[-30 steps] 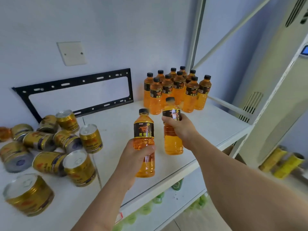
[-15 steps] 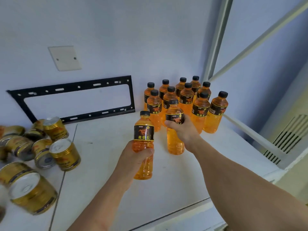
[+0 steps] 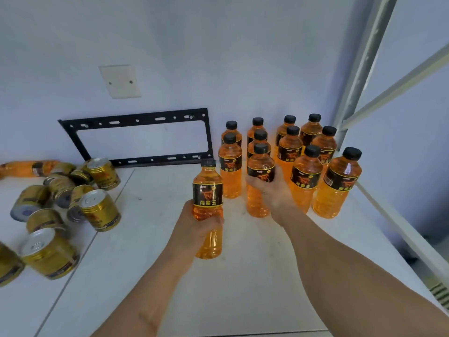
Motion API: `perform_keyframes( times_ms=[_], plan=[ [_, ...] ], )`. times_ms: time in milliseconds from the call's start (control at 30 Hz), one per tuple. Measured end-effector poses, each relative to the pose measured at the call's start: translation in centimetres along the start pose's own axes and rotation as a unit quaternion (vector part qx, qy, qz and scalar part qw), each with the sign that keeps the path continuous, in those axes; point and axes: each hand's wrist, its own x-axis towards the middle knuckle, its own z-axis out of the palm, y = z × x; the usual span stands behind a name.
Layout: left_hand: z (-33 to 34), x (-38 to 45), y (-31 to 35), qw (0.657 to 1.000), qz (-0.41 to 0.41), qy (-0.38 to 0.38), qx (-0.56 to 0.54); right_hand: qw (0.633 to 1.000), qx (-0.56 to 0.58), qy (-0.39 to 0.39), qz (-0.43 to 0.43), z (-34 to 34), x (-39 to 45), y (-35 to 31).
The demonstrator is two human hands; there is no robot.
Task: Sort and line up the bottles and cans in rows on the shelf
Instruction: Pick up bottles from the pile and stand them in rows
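My left hand [image 3: 197, 221] grips an orange bottle [image 3: 208, 190] with a black cap and black label, held upright above the white shelf [image 3: 243, 276]. My right hand [image 3: 272, 190] is wrapped around a second orange bottle [image 3: 259, 205] at its label; its base is at the shelf, just in front of the rows of standing bottles [image 3: 301, 171] at the back right corner. Several gold cans [image 3: 99, 210] lie and stand in a loose heap on the left. One more orange bottle [image 3: 26, 167] lies on its side at the far left by the wall.
A black metal bracket [image 3: 136, 120] leans against the wall behind the shelf, under a white wall plate [image 3: 120, 81]. A grey upright post [image 3: 359, 64] and slanted brace [image 3: 398, 81] bound the shelf on the right. The shelf's right edge [image 3: 398, 229] drops off.
Both hands have moved toward the back of the shelf with their bottles. The right-hand bottle has reached the front of the standing group.
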Motion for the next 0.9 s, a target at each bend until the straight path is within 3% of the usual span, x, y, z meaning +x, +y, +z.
perform_keyframes(
  times_ms=[667,767,900],
  plan=[
    [2.3,3.9,-0.2,1.0,0.014,0.009,0.014,1.0,-0.021,-0.011,-0.003,-1.1,-1.4,1.3],
    [2.5,4.8,0.0,0.999,0.018,-0.007,0.03,0.997,-0.065,-0.015,0.023,-1.4,-1.7,1.4],
    [3.0,6.0,0.6,0.997,0.038,-0.016,0.072,0.97,-0.224,-0.007,0.093,-1.6,-3.5,2.7]
  ],
)
